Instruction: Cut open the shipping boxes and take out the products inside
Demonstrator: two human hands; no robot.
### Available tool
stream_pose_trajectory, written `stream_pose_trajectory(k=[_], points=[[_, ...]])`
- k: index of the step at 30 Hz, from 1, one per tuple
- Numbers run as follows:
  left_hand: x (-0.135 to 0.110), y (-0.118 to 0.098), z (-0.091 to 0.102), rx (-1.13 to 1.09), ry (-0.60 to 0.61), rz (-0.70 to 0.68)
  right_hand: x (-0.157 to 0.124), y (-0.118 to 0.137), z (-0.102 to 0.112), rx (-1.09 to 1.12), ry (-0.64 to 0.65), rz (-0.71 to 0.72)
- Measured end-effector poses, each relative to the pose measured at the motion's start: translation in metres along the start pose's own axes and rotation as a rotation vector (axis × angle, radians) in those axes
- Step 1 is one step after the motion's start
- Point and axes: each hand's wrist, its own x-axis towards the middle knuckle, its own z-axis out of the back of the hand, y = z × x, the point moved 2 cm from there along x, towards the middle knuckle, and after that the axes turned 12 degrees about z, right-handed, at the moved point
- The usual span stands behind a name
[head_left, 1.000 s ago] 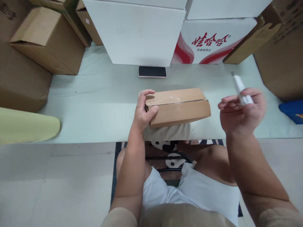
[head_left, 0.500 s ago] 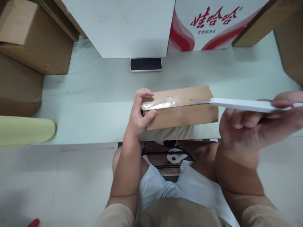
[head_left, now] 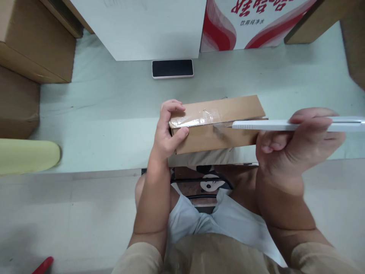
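Note:
A small brown cardboard box [head_left: 225, 133] lies at the near edge of a pale green mat [head_left: 114, 121], its top seam covered with clear tape [head_left: 196, 118]. My left hand [head_left: 168, 129] grips the box's left end, fingers over the top and thumb on the front. My right hand [head_left: 296, 144] is closed around a white utility knife [head_left: 285, 125], held level. The blade tip rests on the top seam near the middle of the box.
A black phone [head_left: 172, 68] lies face up behind the box. Large white cartons [head_left: 148, 26], one with red print [head_left: 251, 23], stand at the back. Brown cardboard boxes [head_left: 34, 42] are stacked at left and right. A pale yellow object [head_left: 25, 156] lies at left.
My right hand turned the knife level and brought its blade to the box's top seam, then slid it leftward. The view tipped down and closer. My left hand kept its grip.

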Motion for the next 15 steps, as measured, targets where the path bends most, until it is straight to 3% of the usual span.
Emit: stream_pose_trajectory(k=[6, 15], points=[[-0.0001, -0.0003, -0.0002, -0.008, 0.006, -0.015, -0.0015, 0.0020, -0.0033, -0.088, -0.027, 0.003], [-0.0002, 0.0036, 0.0007, -0.019, 0.016, -0.004, 0.0012, 0.0014, -0.0051, -0.408, -0.023, 0.158]])
